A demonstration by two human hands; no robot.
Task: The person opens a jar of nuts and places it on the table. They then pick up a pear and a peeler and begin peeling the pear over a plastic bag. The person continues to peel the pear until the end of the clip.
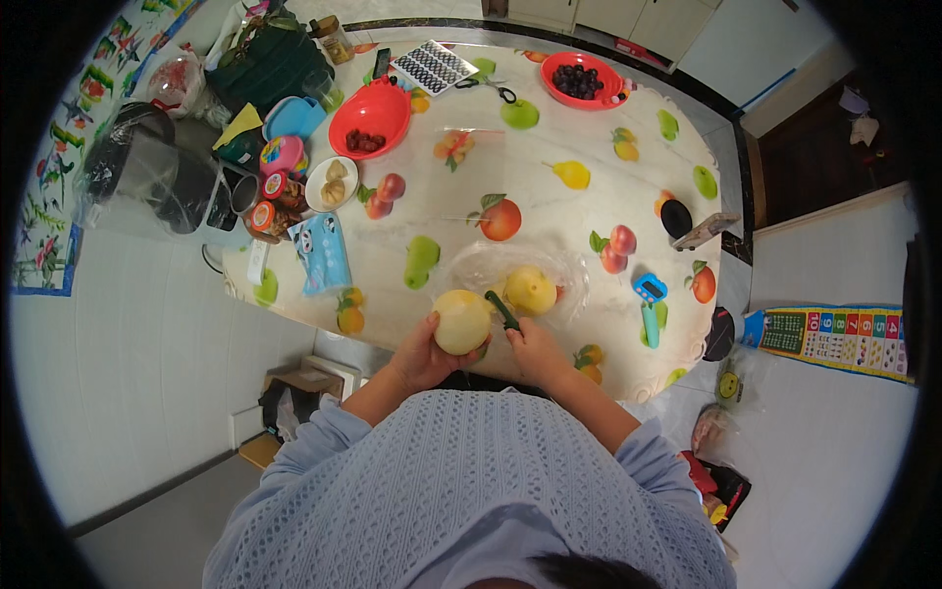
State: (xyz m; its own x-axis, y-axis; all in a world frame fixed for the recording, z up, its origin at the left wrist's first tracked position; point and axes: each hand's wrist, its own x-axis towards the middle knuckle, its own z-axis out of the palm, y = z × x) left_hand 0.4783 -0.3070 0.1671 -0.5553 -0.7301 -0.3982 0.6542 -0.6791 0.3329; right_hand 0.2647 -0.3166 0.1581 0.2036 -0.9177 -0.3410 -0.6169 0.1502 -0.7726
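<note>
My left hand (430,357) cups a large round pale-yellow fruit (462,322), whose surface looks peeled over most of the visible side. In my right hand (537,353) is a small tool with a dark green handle (502,309), perhaps a peeler or paring knife. It points away from me, just right of the held fruit; its working end is hard to make out. Beyond it, a second yellow fruit (530,289) rests on a crumpled clear plastic bag (567,269). Both hands are at the near edge of the table, close to my body.
The tablecloth (441,199) has printed fruit. Red bowls hold dates (364,141) and dark grapes (578,81). Scissors (489,87) lie at the back. A white bowl (318,184), jars (274,217) and a blue wipes pack (320,254) stand left; a blue timer (650,288) lies right.
</note>
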